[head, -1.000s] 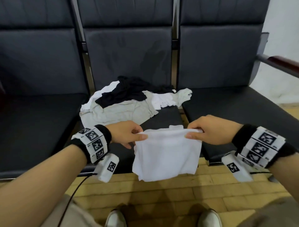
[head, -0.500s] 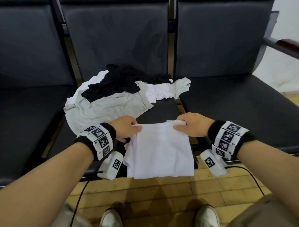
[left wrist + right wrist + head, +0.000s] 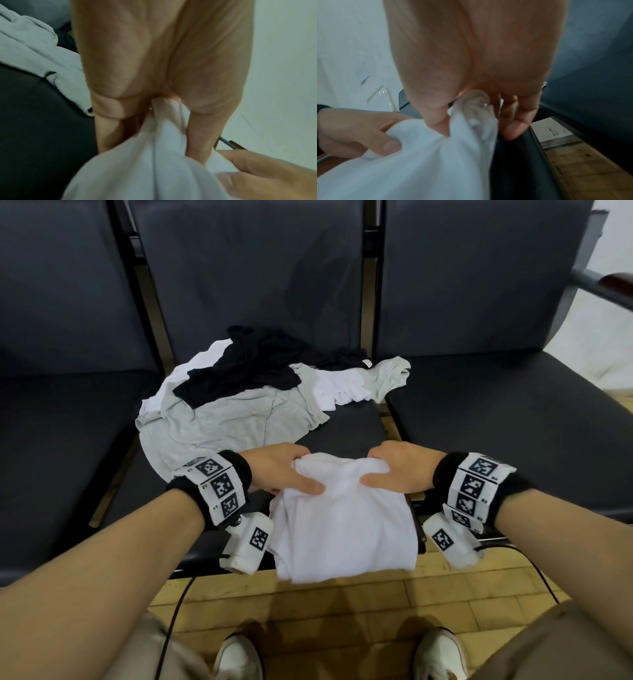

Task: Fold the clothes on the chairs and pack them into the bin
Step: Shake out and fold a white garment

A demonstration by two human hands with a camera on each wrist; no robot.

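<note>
Middle chair seat (image 3: 356,426): unfolded clothes pile (image 3: 239,409) at the back, white shirt (image 3: 342,525) draped over its front edge, my left hand (image 3: 277,470) and right hand (image 3: 400,470) each pinching a top corner; no bin in sight; loosen either pinch and I reckon it slides floorward, fold undone

Right seat (image 3: 513,419) bare (clothes pile (image 3: 239,402) opposite).

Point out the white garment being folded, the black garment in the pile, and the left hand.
white garment (image 3: 342,529), head view, flat lower panel
black garment (image 3: 246,368), head view, its middle
left hand (image 3: 277,470), head view, back of hand
</note>
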